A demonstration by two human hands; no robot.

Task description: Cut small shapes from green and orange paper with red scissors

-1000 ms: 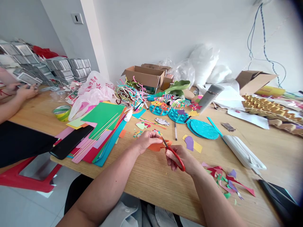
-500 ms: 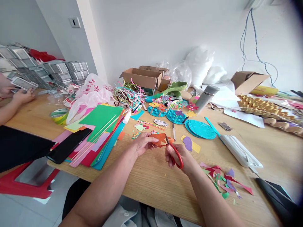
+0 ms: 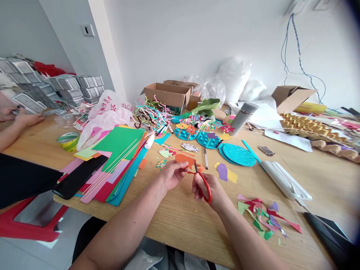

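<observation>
Between the fingers of my left hand is a piece of orange paper, held above the table. My right hand grips red-handled scissors, whose blades meet the paper's right part. Just beyond my hands lie a pen, a fish-shaped cutout in black and white and a pale green and red fish cutout. Purple paper rests on a yellow piece to the right. Colourful paper scraps lie by my right forearm.
Stacked coloured paper with thin sticks and a black phone is on the left. Blue discs, a grey bottle and a white power strip stand right. Another person's hands hold a boxed item at far left.
My hands have shifted slightly left and nearer with the paper and scissors. The orange paper has turned, showing more of its face. The view has shifted a little.
</observation>
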